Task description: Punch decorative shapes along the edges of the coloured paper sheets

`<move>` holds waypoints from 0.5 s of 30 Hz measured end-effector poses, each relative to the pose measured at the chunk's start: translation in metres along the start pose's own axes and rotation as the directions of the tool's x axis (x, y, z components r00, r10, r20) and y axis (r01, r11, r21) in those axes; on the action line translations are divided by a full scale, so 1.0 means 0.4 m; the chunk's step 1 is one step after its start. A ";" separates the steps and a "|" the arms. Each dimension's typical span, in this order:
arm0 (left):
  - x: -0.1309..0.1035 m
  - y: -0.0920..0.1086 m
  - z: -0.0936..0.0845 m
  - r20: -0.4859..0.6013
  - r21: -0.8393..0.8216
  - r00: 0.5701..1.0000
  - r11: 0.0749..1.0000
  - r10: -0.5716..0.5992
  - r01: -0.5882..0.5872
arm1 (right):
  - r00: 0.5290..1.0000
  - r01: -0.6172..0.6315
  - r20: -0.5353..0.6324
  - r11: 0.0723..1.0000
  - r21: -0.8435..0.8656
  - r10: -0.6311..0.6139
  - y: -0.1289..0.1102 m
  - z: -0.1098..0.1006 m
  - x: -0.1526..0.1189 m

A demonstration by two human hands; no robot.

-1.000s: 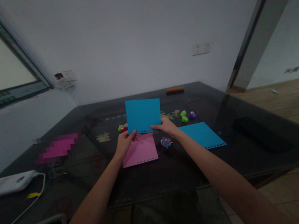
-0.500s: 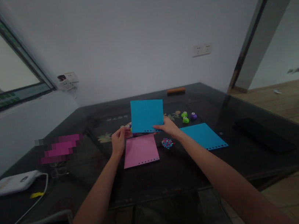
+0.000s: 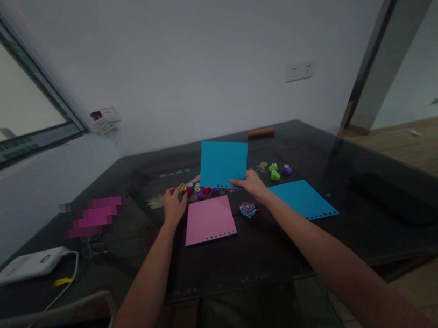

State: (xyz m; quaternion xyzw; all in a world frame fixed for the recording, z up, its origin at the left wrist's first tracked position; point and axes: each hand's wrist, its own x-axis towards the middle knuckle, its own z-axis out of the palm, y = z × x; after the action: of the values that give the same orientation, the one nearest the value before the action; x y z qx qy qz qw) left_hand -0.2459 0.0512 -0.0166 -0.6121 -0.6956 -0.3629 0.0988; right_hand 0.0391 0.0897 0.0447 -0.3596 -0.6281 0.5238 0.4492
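Observation:
My right hand is closed on the lower right corner of a blue sheet of paper, thumb on the front. The raised sheet has a row of holes along its lower edge. My left hand is open at the left end of a cluster of small green, red and purple toys with eyes; whether its fingertips touch one I cannot tell. The sheet hides part of this cluster. In front of the cluster a pink sheet lies flat, with a pile of tiny coloured pieces at its right.
A second blue sheet lies to the right, with green toys and a purple toy behind it. A black flat object rests farther right. On the left are a white device with a cable and a pink blurred object.
The raised blue sheet has moved right and tilted, showing more of the toy cluster. My left hand's fingers have spread beside the toys. The view has shifted slightly.

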 end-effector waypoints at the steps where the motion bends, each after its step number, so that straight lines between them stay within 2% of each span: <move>1: 0.000 0.001 0.002 0.026 0.027 1.000 1.000 0.011 -0.012 | 1.000 -0.003 -0.004 1.000 0.007 0.003 0.000 0.001 0.000; 5: 0.001 0.002 0.004 0.081 0.049 0.996 0.998 0.022 -0.026 | 1.000 -0.003 -0.012 1.000 0.010 0.003 -0.001 0.000 -0.002; 15: -0.004 0.002 -0.008 0.094 -0.027 0.995 0.999 -0.031 0.033 | 1.000 0.026 -0.002 0.999 0.029 -0.026 0.024 -0.007 0.009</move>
State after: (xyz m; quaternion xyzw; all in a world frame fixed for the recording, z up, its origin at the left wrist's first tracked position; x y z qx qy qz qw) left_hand -0.2456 0.0479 -0.0149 -0.6185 -0.7039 -0.3455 0.0516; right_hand 0.0404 0.0957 0.0362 -0.3452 -0.6247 0.5266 0.4617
